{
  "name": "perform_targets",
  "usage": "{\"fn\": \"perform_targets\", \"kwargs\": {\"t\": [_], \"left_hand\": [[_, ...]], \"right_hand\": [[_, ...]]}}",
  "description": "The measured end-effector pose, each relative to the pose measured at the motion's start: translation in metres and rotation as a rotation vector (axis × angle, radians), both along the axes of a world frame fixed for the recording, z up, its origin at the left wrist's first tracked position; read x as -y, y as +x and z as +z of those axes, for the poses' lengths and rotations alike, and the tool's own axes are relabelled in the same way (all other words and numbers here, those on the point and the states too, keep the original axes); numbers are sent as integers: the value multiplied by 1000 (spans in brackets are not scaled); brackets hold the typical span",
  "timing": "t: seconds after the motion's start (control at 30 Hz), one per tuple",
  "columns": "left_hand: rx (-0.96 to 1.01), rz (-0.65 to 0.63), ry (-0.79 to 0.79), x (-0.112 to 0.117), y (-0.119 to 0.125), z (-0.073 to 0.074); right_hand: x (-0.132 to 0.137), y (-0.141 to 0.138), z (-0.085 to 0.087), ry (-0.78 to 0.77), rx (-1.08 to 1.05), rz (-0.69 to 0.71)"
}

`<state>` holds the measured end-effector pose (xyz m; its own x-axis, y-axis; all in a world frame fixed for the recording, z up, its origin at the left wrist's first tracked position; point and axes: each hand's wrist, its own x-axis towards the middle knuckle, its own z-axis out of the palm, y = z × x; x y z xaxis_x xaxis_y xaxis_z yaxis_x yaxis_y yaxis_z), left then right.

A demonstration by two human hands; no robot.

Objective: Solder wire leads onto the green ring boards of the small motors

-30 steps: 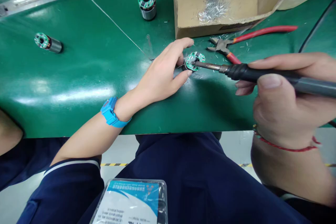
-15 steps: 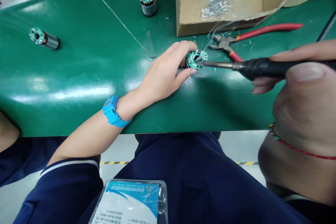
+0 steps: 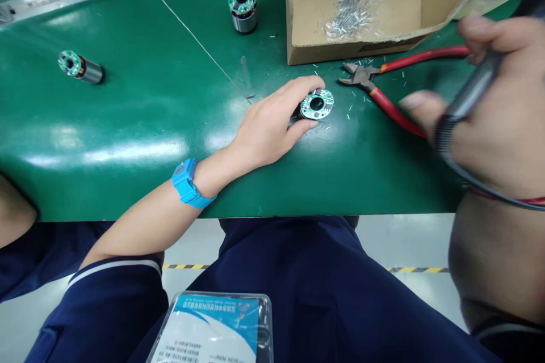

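Observation:
My left hand [image 3: 272, 125], with a blue strap [image 3: 189, 184] on the wrist, grips a small motor [image 3: 317, 104] between thumb and fingers. A ring-shaped green circuit board with a dark centre hole tops that motor, tilted toward me; the hand covers most of its body. At the right, my right hand [image 3: 506, 108] is closed around a soldering iron [image 3: 477, 88] and blurred by motion. The iron points away toward the upper right, its tip out of clear sight, and its cable loops back under the hand. Red-handled cutting pliers [image 3: 364, 76] lie open between the two hands.
A cardboard box [image 3: 327, 52] holding many clipped metal leads stands at the back. Another motor [image 3: 244, 8] stands upright behind, and one more [image 3: 83, 66] lies at the left. Solder wire [image 3: 183, 22] runs down to the green table [image 3: 128, 119]. Another person's arm [image 3: 15, 212] rests at the left edge.
The soldering iron has left the circuit board and swung up and right with my right hand. Smoke over the board is gone. My left hand still holds the motor in nearly the same place.

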<state>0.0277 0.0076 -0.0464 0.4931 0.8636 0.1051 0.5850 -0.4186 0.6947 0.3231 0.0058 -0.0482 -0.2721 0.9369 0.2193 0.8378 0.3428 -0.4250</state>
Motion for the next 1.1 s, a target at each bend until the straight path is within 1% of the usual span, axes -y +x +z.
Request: {"fn": "perform_targets", "kwargs": {"t": [0.07, 0.1, 0.17, 0.23, 0.3, 0.37, 0.43, 0.53, 0.6, 0.73, 0.77, 0.83, 0.9, 0.97, 1.03, 1.1], "left_hand": [[26, 26, -30, 2, 0, 3], [36, 33, -35, 3, -1, 4], [52, 40, -26, 4, -1, 5], [63, 47, -9, 5, -1, 4], [71, 61, 2, 5, -1, 3], [80, 72, 5, 6, -1, 3], [90, 75, 3, 7, -1, 4], [84, 80, -21, 9, -2, 6], [76, 84, -35, 10, -3, 6], [67, 88, -15, 8, -7, 4], [58, 95, -7, 7, -9, 4], [36, 120, 11, 6, -12, 3], [16, 146, 29, 5, -16, 3], [11, 164, 37, 4, -19, 5], [16, 173, 29, 4, -20, 7], [26, 172, 21, 4, -21, 7]], "right_hand": [[-4, -1, -8, -2, 90, 60], [-6, -2, -11, -8, 135, 64], [-11, -5, -13, -28, 218, 0], [-13, -9, -11, -37, 282, -83], [-12, -11, -9, -5, 266, -152], [-6, -11, -7, 34, 175, -153], [1, -8, -7, 50, 96, -76], [12, -1, -8, 12, 24, 137], [18, 1, -8, 19, 1, 258], [20, -7, -5, 124, 18, 432], [19, -11, -4, 116, 17, 468], [16, -17, -2, 45, 41, 530], [13, -18, -2, -26, 79, 567], [11, -15, -4, -38, 91, 578], [12, -9, -7, 25, 96, 537], [14, -3, -10, 116, 140, 436]]}}
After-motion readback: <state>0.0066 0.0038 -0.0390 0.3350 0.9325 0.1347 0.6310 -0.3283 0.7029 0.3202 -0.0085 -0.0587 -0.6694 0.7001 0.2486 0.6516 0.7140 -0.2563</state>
